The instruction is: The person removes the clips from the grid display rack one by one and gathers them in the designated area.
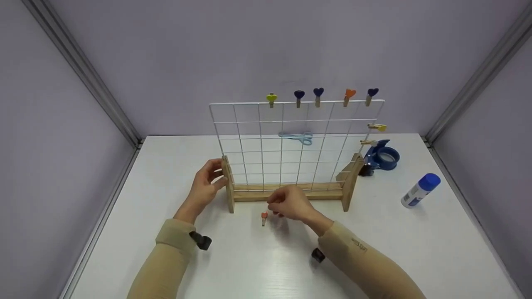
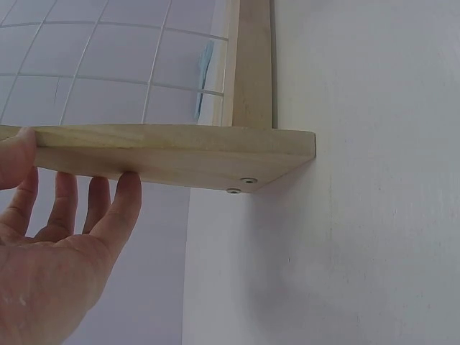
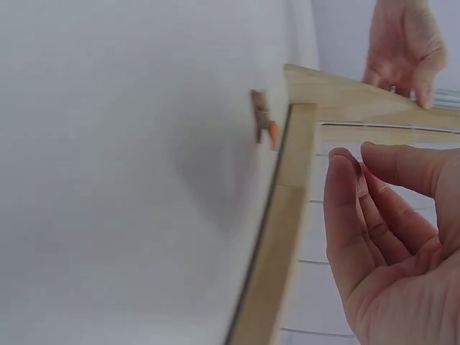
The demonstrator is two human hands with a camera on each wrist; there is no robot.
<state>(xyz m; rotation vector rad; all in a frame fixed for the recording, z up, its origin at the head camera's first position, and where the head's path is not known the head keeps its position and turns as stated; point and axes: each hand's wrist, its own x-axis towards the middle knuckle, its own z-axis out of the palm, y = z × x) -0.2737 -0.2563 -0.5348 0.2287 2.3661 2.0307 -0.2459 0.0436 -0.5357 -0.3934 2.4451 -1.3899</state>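
while the left hand steadies the left wooden foot of a wire grid stand, its fingers lie nearly straight along the wood, thumb on the other face, a loose brace rather than a tight grip. the right hand hovers low in front of the stand's base rail, fingers loosely bent and holding nothing. a small wooden clip with an orange heart lies flat on the table just left of that hand's fingertips, apart from them.

to pick the clip up well, the thumb and forefinger should likely close on its plain wooden tail end, so that it can be squeezed open at once; the left hand's brace should keep the light stand from sliding or tipping when a clip is pressed onto a wire.

five heart clips sit along the grid's top wire, yellow, three dark blue, and orange, and two more on its right edge. behind the grid lie pale blue scissors; to the right are a blue tape dispenser and a glue stick on its side.

the table is white and faintly glossy, enclosed by plain lilac-grey walls with metal corner strips.
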